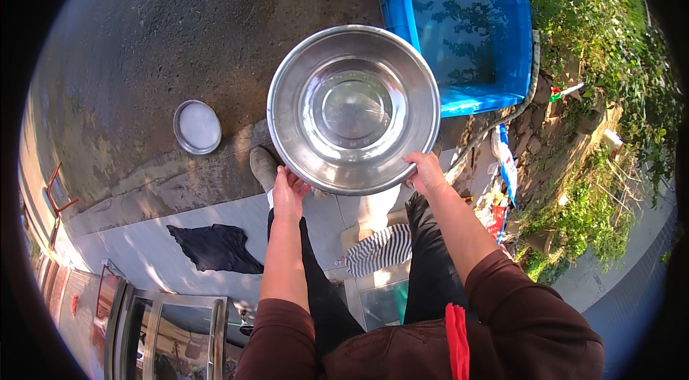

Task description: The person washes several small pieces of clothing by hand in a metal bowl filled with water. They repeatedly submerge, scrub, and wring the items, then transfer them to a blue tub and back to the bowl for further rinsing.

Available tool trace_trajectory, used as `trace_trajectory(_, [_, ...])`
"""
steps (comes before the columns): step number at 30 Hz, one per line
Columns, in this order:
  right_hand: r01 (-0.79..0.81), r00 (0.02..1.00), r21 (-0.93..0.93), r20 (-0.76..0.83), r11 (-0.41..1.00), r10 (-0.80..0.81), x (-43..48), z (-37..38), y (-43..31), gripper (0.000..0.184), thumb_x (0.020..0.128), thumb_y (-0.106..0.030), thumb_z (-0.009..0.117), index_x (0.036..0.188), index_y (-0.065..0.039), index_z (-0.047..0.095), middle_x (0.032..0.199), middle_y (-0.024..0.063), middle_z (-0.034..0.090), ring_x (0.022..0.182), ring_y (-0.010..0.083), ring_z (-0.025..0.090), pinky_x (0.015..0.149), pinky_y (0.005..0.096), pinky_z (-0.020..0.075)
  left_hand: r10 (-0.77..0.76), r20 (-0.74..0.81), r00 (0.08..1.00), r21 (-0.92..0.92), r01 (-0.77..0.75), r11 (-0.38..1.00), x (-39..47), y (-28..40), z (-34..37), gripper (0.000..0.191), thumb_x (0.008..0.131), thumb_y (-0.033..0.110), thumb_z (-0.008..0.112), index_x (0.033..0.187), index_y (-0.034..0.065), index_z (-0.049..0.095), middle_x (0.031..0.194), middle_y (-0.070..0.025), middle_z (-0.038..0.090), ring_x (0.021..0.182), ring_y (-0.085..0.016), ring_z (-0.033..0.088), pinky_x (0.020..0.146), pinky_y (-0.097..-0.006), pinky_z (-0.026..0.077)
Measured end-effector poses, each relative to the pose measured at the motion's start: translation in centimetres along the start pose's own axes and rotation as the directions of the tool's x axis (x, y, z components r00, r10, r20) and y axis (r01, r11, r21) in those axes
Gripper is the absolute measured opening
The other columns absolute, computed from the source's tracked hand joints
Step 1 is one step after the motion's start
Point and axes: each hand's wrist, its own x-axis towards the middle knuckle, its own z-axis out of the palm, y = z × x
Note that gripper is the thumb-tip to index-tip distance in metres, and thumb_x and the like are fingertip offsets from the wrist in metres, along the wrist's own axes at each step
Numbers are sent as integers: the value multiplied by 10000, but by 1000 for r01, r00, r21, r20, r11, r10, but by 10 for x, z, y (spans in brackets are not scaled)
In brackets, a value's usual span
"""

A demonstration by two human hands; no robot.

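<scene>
A wide stainless steel basin (354,111) is held out in front of me, its shiny inside facing up with nothing solid visible in it. My left hand (288,191) grips the rim at the lower left, fingers tucked underneath. On the lower right of the rim, my right hand (427,171) has its thumb over the edge and its fingers below. Just beyond the basin's right side stands a large blue plastic tub (457,30) of water, which reflects leaves. The basin overlaps the tub's near left corner in the view.
A round metal pan (197,127) with a whitish inside sits on the wet concrete (177,51). Dark cloth (215,248) and striped cloth (379,250) lie on the paving near my feet. A hose (517,113) curves round the tub. Plants (586,19) grow at right; a glass door (177,334) stands lower left.
</scene>
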Motion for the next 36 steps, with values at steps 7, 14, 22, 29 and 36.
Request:
trace_trajectory(7, [68, 997, 149, 22, 987, -72, -33, 5, -51, 115, 828, -10, 665, 935, 26, 644, 938, 116, 664, 837, 280, 662, 770, 467, 569, -1, 28, 1000, 22, 0, 1000, -50, 1, 28, 648, 1094, 568, 430, 1465, 39, 475, 1289, -120, 655, 1152, -276, 660, 937, -436, 521])
trace_trajectory(14, [175, 969, 123, 153, 977, -193, -14, 65, -115, 240, 851, -3, 654, 1081, 61, 618, 1039, 154, 678, 917, 294, 710, 756, 489, 626, -84, 143, 986, 188, 56, 981, -78, -38, 49, 564, 1111, 462, 464, 1466, 25, 490, 1302, -142, 646, 1108, -247, 674, 908, -397, 535])
trace_trajectory(22, [245, 944, -53, 241, 968, -226, 63, 228, -95, 405, 839, -34, 664, 1228, -9, 555, 1062, 169, 695, 808, 299, 741, 653, 478, 648, -162, 160, 974, 379, 91, 921, -54, -70, 25, 446, 1101, 345, 510, 1462, 83, 516, 1279, -91, 662, 1067, -192, 669, 889, -349, 514])
trace_trajectory(29, [316, 942, -225, 192, 922, -276, 104, 333, -33, 883, 776, -22, 695, 1598, -102, 382, 1233, 189, 700, 934, 304, 742, 579, 430, 616, -114, 134, 984, 487, 34, 873, -39, -69, 2, 393, 1087, 284, 525, 1416, 72, 556, 1250, -65, 673, 1025, -134, 653, 856, -307, 508])
trace_trajectory(36, [174, 966, -92, 208, 980, -152, 129, 352, 23, 799, 842, -28, 716, 1573, -135, 413, 1252, 176, 690, 982, 317, 742, 621, 454, 640, -81, 192, 978, 451, -15, 892, -34, -57, 17, 420, 1081, 255, 540, 1441, 38, 539, 1284, -81, 659, 1053, -141, 639, 868, -295, 494])
